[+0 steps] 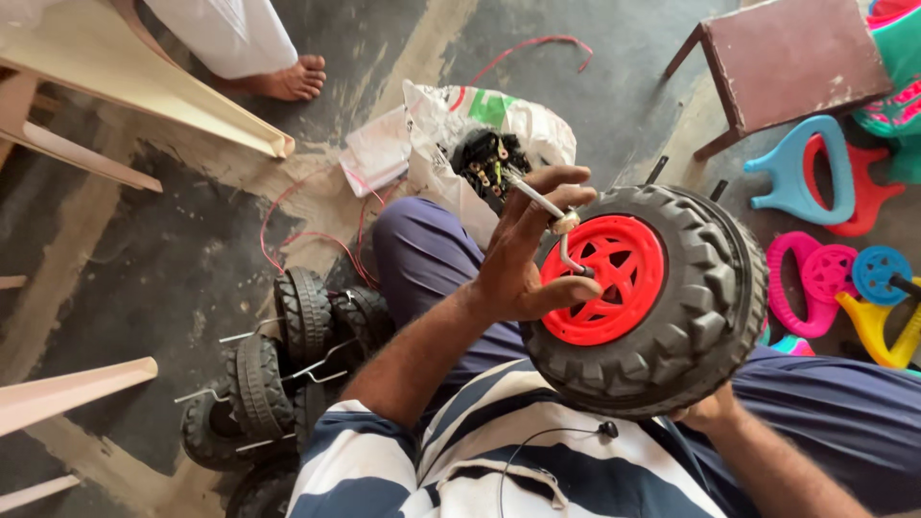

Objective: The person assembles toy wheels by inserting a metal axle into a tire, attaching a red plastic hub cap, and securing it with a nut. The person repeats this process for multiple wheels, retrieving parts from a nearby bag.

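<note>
A white plastic bag (451,120) with green and red print lies crumpled on the floor (173,259), black parts spilling from its mouth. A black toy wheel (662,297) with a red hub is held over the lap, hub turned up-left. The left hand (523,259) pinches a thin metal axle rod (542,206), slanting up-left, between fingers; the right hand (710,411) is closed under the wheel.

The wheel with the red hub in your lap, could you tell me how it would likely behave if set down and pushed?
The wheel is round with chunky tread, so on edge it would probably roll. It looks like hollow moulded plastic, so likely light and stiff. The right hand props it from beneath while the left hand holds a rod at the hub.
</note>
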